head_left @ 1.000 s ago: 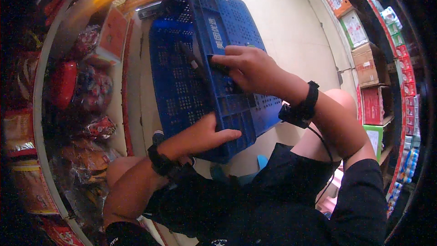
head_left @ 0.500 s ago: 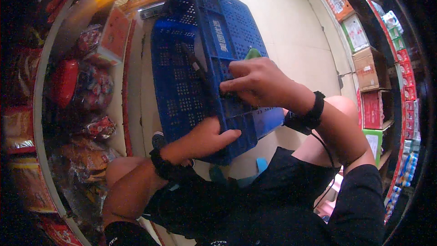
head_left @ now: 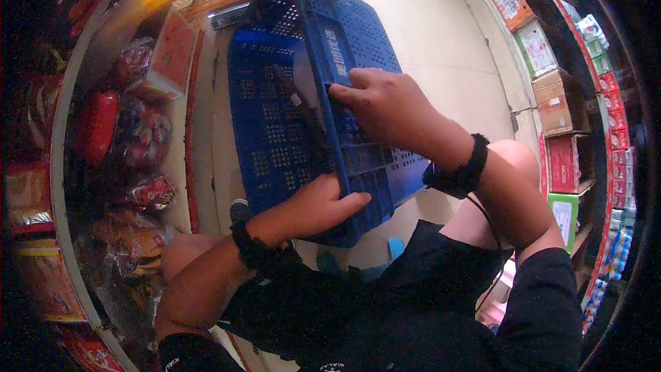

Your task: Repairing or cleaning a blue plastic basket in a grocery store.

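A blue plastic crate [head_left: 365, 27] with perforated walls stands tipped on its side before me, its open side facing left. My left hand [head_left: 310, 210] grips the crate's near rim, fingers inside and thumb over the edge. Higher along the same rim is my right hand [head_left: 389, 100], its fingers curled against the crate's outer side. What those fingers hold, if anything, is hidden under the hand. Inside the crate lies a long dark strip-like object [head_left: 301, 103] with a small pale mark; its kind is unclear.
Bagged goods [head_left: 141, 134] and a red-and-white carton [head_left: 172, 52] fill the low shelf on my left. Stacked cartons [head_left: 554, 107] line the right shelf, with small packs [head_left: 616, 120] beyond them. Pale floor tiles [head_left: 441, 48] run between. My knees flank the crate.
My right hand has shifted slightly up and left along the crate's rim. A green piece beside it earlier no longer shows. My left hand keeps its hold, and the crate has barely moved.
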Tool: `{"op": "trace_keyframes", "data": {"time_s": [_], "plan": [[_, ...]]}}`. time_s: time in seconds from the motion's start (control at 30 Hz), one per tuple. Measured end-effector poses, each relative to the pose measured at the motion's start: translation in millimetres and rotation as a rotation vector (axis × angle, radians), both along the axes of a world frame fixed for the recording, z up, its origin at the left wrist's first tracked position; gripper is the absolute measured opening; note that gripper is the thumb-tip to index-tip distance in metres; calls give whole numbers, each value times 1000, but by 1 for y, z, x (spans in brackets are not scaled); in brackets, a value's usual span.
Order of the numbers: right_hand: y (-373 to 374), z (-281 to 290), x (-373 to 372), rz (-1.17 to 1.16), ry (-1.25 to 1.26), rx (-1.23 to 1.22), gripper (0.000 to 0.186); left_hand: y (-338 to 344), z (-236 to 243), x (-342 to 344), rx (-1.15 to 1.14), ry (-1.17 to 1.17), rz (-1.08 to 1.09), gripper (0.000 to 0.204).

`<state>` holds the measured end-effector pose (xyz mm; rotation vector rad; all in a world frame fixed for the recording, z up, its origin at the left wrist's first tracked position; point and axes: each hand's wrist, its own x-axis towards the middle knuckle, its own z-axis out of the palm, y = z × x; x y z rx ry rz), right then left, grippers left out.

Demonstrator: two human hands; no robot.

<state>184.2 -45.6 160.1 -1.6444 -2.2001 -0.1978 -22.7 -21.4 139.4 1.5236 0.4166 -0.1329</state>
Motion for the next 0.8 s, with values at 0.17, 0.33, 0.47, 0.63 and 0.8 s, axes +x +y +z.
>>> {"op": "trace_keyframes", "data": {"time_s": [0.17,0.33,0.47,0.63,0.8], "plan": [[-5,5,11,262,170,-145,26,4,4,1,-134,71,-22,38],[-14,16,4,394,230,-199,26,7,2,-3,-134,47,-45,38],[-15,11,11,374,415,-346,24,4,-2,0,-125,25,-48,39],[-11,13,20,403,502,-520,9,5,-5,-3,-128,54,-58,40],[-21,19,29,348,744,-557,9,6,-5,-9,-136,65,-24,40]]}}
